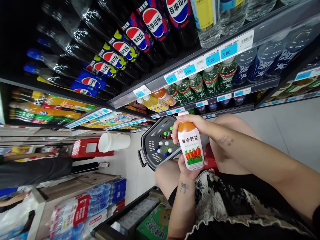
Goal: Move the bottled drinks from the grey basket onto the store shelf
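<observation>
A carrot juice bottle (pixel 191 146) with orange liquid, a white cap and a white label showing carrots is held in front of my knees. My left hand (pixel 190 171) supports it from below, fingers wrapped around its base. Around the neck, just under the cap, my right hand (pixel 197 122) is closed with the fingers on the far side. Behind the bottle stands a dark shopping basket (pixel 150 146) on the floor, holding several small bottles (pixel 166 143). Part of the basket is hidden by my hands and the bottle.
Shelves of cola bottles (pixel 135 36) and green soda bottles (pixel 210 80) rise ahead, with price tags (pixel 212 60) along the edges. A white bucket (pixel 113 142) and a red basket (pixel 87 146) are left. Packed water bottles (pixel 97 201) sit lower left. A person (pixel 37 170) stands far left.
</observation>
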Available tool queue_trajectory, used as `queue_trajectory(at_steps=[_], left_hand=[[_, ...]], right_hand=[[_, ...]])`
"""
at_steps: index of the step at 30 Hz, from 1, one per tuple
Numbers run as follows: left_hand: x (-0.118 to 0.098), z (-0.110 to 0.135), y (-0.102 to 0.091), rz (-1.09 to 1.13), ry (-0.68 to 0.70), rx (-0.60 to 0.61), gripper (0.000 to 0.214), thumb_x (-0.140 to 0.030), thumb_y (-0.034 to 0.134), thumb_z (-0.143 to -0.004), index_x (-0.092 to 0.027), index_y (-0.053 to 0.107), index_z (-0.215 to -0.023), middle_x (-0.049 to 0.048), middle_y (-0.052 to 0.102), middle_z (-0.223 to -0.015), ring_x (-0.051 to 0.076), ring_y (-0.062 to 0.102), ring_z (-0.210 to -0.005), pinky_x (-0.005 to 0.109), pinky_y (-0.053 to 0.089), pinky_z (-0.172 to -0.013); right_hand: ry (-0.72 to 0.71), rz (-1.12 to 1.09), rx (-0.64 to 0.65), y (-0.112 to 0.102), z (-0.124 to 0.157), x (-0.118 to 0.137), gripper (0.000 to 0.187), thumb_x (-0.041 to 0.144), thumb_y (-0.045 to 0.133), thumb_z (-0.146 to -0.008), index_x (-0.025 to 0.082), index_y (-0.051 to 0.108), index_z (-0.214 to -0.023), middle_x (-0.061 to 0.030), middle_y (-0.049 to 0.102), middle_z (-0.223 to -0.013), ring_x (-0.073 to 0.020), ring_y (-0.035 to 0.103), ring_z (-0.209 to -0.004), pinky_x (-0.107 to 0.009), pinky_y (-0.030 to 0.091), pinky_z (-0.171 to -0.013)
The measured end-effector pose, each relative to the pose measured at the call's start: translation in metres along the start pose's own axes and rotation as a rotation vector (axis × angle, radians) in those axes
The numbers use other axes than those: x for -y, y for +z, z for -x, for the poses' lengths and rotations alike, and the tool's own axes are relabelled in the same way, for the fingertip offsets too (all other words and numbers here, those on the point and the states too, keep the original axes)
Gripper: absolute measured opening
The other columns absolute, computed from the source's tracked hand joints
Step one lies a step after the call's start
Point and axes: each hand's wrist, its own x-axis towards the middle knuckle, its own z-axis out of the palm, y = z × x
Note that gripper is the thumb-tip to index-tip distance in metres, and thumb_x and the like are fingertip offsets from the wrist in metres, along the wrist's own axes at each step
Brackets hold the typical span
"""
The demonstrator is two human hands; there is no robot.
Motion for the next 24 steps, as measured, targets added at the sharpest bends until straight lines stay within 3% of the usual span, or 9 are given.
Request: queue_trajectory(at_steps=[5,8,11,13,15,18,21,24], left_hand=[[-0.002,0.0,0.004,0.023,-0.029,-0.032,0.072,-0.079,0.075,-0.055,-0.025,0.073,-0.103,0.0103,0.066,-0.098,0.022,0.054,-0.08,0.025,0.041,-0.053],[-0.003,-0.005,-0.001,0.025,-0.071,-0.039,0.077,-0.086,0.069,-0.058,-0.022,0.075,-0.101,0.0101,0.068,-0.095,0.022,0.059,-0.078,0.029,0.046,-0.057],[-0.002,-0.01,-0.013,-0.073,0.068,-0.168,0.069,-0.079,0.068,-0.069,-0.019,0.073,-0.103,0.0106,0.071,-0.101,0.027,0.066,-0.095,0.037,0.054,-0.079],[-0.003,-0.015,-0.021,-0.193,0.2,-0.209,0.066,-0.07,0.076,-0.067,-0.02,0.07,-0.109,0.0102,0.071,-0.11,0.031,0.065,-0.11,0.042,0.052,-0.097],[-0.006,-0.022,-0.027,-0.402,0.255,-0.219,0.072,-0.062,0.085,-0.06,-0.018,0.066,-0.114,0.0117,0.07,-0.113,0.033,0.064,-0.114,0.045,0.049,-0.103],[-0.014,-0.033,-0.025,-0.81,0.292,-0.343,0.07,-0.051,0.089,-0.057,-0.014,0.063,-0.109,0.0148,0.072,-0.105,0.033,0.069,-0.098,0.045,0.054,-0.092],[-0.023,-0.041,-0.02,-1.06,0.41,-0.418,0.06,-0.051,0.083,-0.059,-0.012,0.064,-0.101,0.0141,0.074,-0.092,0.033,0.071,-0.084,0.045,0.057,-0.081],[-0.033,-0.045,-0.02,-1.146,0.636,-0.502,0.059,-0.05,0.08,-0.059,-0.014,0.066,-0.103,0.0119,0.074,-0.09,0.035,0.072,-0.082,0.045,0.059,-0.077]], right_hand=[[0.03,0.009,-0.045,0.002,0.0,0.004,0.057,0.065,0.059,-0.079,0.01,0.072,-0.076,-0.0113,0.074,-0.073,-0.0183,0.067,-0.06,-0.025,0.051,-0.052],[0.086,0.043,-0.237,-0.008,-0.008,-0.005,0.058,0.067,0.061,-0.076,0.01,0.07,-0.07,-0.0102,0.071,-0.065,-0.0169,0.064,-0.056,-0.024,0.049,-0.053],[0.074,0.174,-0.508,-0.017,-0.013,-0.015,0.05,0.061,0.068,-0.075,0.012,0.067,-0.065,-0.0043,0.063,-0.054,-0.0124,0.054,-0.048,-0.023,0.039,-0.048],[0.084,0.318,-0.539,-0.019,-0.014,-0.018,0.04,0.051,0.072,-0.075,0.012,0.068,-0.067,-0.0021,0.063,-0.056,-0.0111,0.053,-0.049,-0.022,0.037,-0.05],[0.131,0.473,-0.517,-0.017,-0.013,-0.018,0.032,0.043,0.074,-0.075,0.012,0.069,-0.068,-0.0013,0.064,-0.061,-0.0111,0.055,-0.055,-0.022,0.037,-0.053],[0.151,0.673,-0.533,-0.011,-0.012,-0.015,0.033,0.043,0.076,-0.076,0.013,0.068,-0.065,0.001,0.062,-0.061,-0.011,0.054,-0.06,-0.021,0.035,-0.055],[0.118,0.753,-0.477,-0.006,-0.014,-0.013,0.044,0.055,0.078,-0.074,0.013,0.067,-0.064,0.0011,0.061,-0.06,-0.0127,0.054,-0.063,-0.022,0.035,-0.055],[-0.076,0.695,-0.528,-0.011,-0.02,-0.015,0.061,0.075,0.063,-0.078,0.015,0.071,-0.076,-0.0037,0.069,-0.075,-0.018,0.062,-0.073,-0.024,0.043,-0.063]])
